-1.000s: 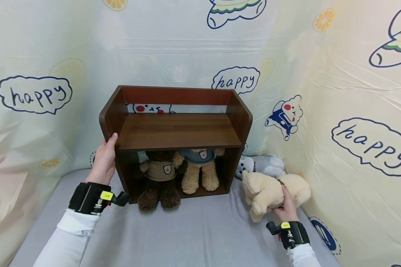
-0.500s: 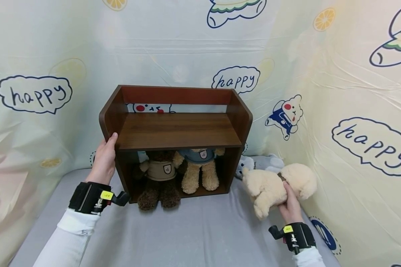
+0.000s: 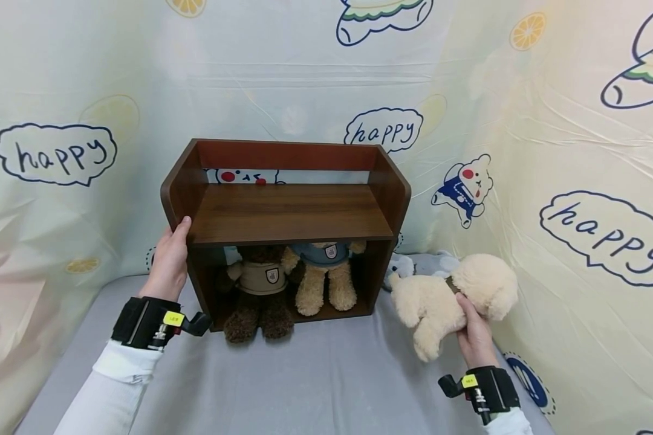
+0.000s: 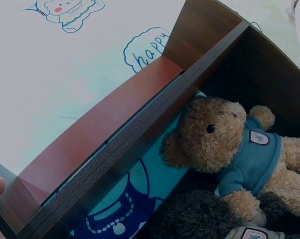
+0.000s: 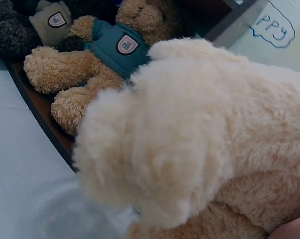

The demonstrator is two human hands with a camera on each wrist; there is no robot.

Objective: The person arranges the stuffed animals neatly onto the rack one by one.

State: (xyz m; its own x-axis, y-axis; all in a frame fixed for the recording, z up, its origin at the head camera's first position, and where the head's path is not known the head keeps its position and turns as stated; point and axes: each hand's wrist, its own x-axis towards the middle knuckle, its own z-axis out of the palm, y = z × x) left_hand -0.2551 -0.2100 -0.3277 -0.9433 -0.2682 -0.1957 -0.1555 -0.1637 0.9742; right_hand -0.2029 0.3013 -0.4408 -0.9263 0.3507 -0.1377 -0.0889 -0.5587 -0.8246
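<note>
My left hand (image 3: 167,263) grips the left side panel of a dark brown wooden shelf (image 3: 291,211), thumb at its front edge. With my right hand (image 3: 474,335) I hold a cream plush dog (image 3: 430,302) around its body, below a dark collar, to the right of the shelf. Its head points right and its legs hang down. Two teddy bears sit in the lower compartment: a dark brown teddy bear (image 3: 258,302) in a beige sweater, and a light brown teddy bear (image 4: 215,134) in a teal sweater. The shelf board hides their heads in the head view.
Behind the dog, beside the shelf's right side, lies a grey plush toy (image 3: 424,263), partly hidden. A grey cloth (image 3: 315,380) covers the table. Printed curtains (image 3: 283,84) close off the back and sides. The dark bear's feet stick out past the shelf's front edge.
My right hand has turned the plush dog and moved slightly right, so its head end has risen and its legs now hang down. My left hand and the shelf have stayed put.
</note>
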